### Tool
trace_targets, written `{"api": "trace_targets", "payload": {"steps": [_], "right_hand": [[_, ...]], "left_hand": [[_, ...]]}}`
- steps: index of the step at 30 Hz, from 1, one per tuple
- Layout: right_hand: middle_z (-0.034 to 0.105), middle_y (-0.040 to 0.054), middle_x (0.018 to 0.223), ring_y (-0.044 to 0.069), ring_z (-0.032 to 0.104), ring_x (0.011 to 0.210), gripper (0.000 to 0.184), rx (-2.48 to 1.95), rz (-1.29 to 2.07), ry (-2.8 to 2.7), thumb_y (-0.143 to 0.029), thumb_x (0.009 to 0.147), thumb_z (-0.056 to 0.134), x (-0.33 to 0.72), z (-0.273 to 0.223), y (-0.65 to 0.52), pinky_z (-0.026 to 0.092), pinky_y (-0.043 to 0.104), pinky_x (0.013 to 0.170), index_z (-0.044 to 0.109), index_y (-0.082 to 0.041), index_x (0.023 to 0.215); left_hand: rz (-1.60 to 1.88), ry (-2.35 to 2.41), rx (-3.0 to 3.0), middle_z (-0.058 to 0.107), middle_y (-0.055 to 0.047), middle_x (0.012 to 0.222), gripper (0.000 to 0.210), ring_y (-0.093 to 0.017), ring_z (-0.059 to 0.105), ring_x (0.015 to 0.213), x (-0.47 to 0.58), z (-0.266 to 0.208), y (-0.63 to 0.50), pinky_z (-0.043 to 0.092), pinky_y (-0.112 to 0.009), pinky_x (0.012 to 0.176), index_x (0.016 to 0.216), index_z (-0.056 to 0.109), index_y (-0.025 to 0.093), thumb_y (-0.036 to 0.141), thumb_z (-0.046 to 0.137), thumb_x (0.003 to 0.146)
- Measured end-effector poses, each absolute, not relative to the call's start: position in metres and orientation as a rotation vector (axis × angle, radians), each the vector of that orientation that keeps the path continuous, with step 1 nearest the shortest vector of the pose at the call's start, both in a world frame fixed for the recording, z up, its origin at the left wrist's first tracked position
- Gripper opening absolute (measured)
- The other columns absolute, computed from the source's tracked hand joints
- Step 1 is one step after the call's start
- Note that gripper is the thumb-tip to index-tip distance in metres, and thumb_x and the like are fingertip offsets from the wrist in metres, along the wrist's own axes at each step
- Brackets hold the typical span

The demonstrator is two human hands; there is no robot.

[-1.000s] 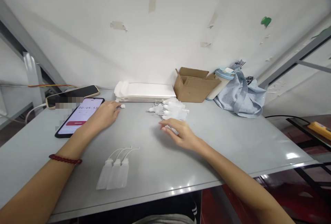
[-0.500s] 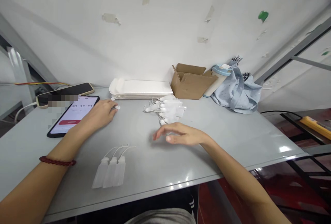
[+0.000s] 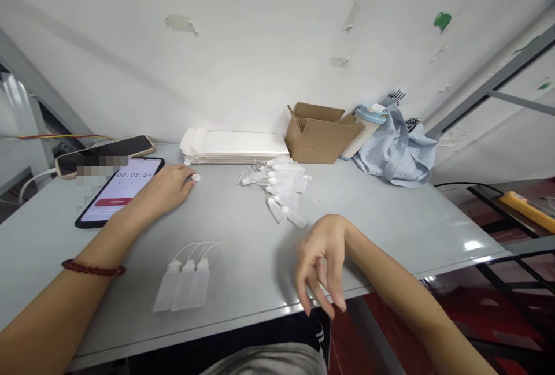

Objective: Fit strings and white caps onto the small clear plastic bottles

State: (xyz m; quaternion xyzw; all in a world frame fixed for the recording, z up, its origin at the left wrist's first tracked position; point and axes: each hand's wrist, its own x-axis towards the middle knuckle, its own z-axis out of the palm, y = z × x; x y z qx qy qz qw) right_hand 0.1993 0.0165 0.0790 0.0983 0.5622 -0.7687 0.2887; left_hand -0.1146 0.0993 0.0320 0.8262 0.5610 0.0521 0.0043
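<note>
My left hand (image 3: pixel 171 189) rests on the table with its fingers curled, beside the lit phone. A small white round piece (image 3: pixel 196 178) shows at its fingertips; what lies inside the fingers is hidden. Over the table's front edge hangs my right hand (image 3: pixel 323 262), its fingers apart and pointing down, holding nothing. Three small translucent plastic bottles (image 3: pixel 187 285) lie side by side in the front left, thin white cords trailing from their necks. Beyond the right hand is a loose pile of similar bottles (image 3: pixel 284 181), cords mostly pointing left.
Along the wall lie a stack of flat white cartons (image 3: pixel 243 145) and an open brown cardboard box (image 3: pixel 323 141). A blue-lidded cup (image 3: pixel 363 129) and a pale blue cloth bag (image 3: pixel 394 155) stand right of it. The timer phone (image 3: pixel 117 190) and a dark-screened phone (image 3: pixel 104 155) lie left.
My right hand has drawn back from the bottle pile toward the front edge and turned its fingers downward. Two bottles at the pile's near end now show. My left hand stays put.
</note>
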Motion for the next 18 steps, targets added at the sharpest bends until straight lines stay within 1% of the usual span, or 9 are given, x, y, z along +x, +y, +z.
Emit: {"api": "trace_targets", "payload": {"steps": [2,4,5,8,9,10,14,16,18], "right_hand": [[0.070,0.0118,0.099,0.019,0.069,0.090,0.057,0.379,-2.162,1.651,-0.048,0.069,0.073,0.1976,0.0802,0.0156,0.053,0.027,0.074,0.060,-0.014,0.113],[0.066,0.0124,0.112,0.019,0.064,0.106,0.058,0.455,-2.301,1.829,-0.045,0.065,0.077,0.1948,0.0807,0.0146,0.051,0.025,0.081,0.061,-0.015,0.112],[0.067,0.0124,0.111,0.020,0.064,0.106,0.057,0.401,-2.305,1.825,-0.043,0.061,0.080,0.1937,0.0805,0.0143,0.051,0.025,0.080,0.063,-0.015,0.108],[0.072,0.0109,0.085,0.020,0.072,0.076,0.050,0.102,-2.119,1.549,-0.042,0.065,0.079,0.1932,0.0775,0.0144,0.053,0.024,0.061,0.065,-0.012,0.102],[0.072,0.0099,0.079,0.019,0.071,0.069,0.049,0.086,-2.098,1.504,-0.043,0.070,0.075,0.1940,0.0760,0.0147,0.052,0.023,0.056,0.064,-0.011,0.105],[0.072,0.0100,0.081,0.018,0.071,0.070,0.050,0.135,-2.138,1.527,-0.043,0.073,0.072,0.1948,0.0744,0.0151,0.052,0.023,0.056,0.061,-0.011,0.110],[0.066,0.0124,0.113,0.019,0.062,0.109,0.061,0.432,-2.372,1.747,-0.042,0.070,0.075,0.1966,0.0716,0.0170,0.051,0.025,0.079,0.054,-0.016,0.121],[0.069,0.0111,0.103,0.020,0.066,0.100,0.059,0.292,-2.199,1.567,-0.043,0.068,0.076,0.1978,0.0733,0.0182,0.052,0.026,0.075,0.057,-0.016,0.116],[0.071,0.0075,0.082,0.019,0.070,0.075,0.055,0.202,-2.008,1.401,-0.047,0.069,0.074,0.1995,0.0757,0.0184,0.051,0.024,0.059,0.060,-0.014,0.111]], "left_hand": [[0.158,1.759,2.585,0.064,-0.017,0.115,0.037,-0.029,0.055,0.107,-0.1147,0.0320,0.0994,0.041,-0.039,0.096,0.109,0.061,0.008,0.026,0.037,0.087],[0.155,1.758,2.582,0.063,-0.017,0.115,0.038,-0.029,0.055,0.107,-0.1148,0.0316,0.0997,0.041,-0.040,0.096,0.109,0.061,0.007,0.026,0.037,0.087],[0.153,1.757,2.581,0.063,-0.018,0.116,0.038,-0.029,0.055,0.107,-0.1149,0.0313,0.0998,0.041,-0.040,0.096,0.110,0.060,0.006,0.027,0.037,0.088],[0.146,1.754,2.575,0.062,-0.019,0.117,0.041,-0.030,0.054,0.109,-0.1150,0.0306,0.0998,0.040,-0.040,0.097,0.112,0.059,0.004,0.028,0.036,0.088],[0.143,1.756,2.573,0.062,-0.019,0.117,0.041,-0.030,0.053,0.110,-0.1149,0.0305,0.0996,0.040,-0.041,0.097,0.112,0.059,0.004,0.028,0.036,0.088],[0.141,1.757,2.571,0.062,-0.019,0.117,0.041,-0.030,0.053,0.110,-0.1147,0.0305,0.0993,0.040,-0.041,0.097,0.112,0.059,0.005,0.028,0.035,0.089],[0.145,1.762,2.575,0.062,-0.018,0.116,0.040,-0.030,0.052,0.111,-0.1140,0.0310,0.0980,0.040,-0.041,0.097,0.111,0.059,0.006,0.028,0.034,0.089],[0.150,1.758,2.579,0.062,-0.019,0.116,0.040,-0.030,0.053,0.111,-0.1143,0.0309,0.0979,0.040,-0.042,0.097,0.111,0.059,0.006,0.028,0.034,0.089],[0.156,1.744,2.582,0.062,-0.018,0.116,0.039,-0.030,0.053,0.111,-0.1150,0.0304,0.0982,0.041,-0.041,0.096,0.110,0.060,0.007,0.027,0.035,0.089]]}}
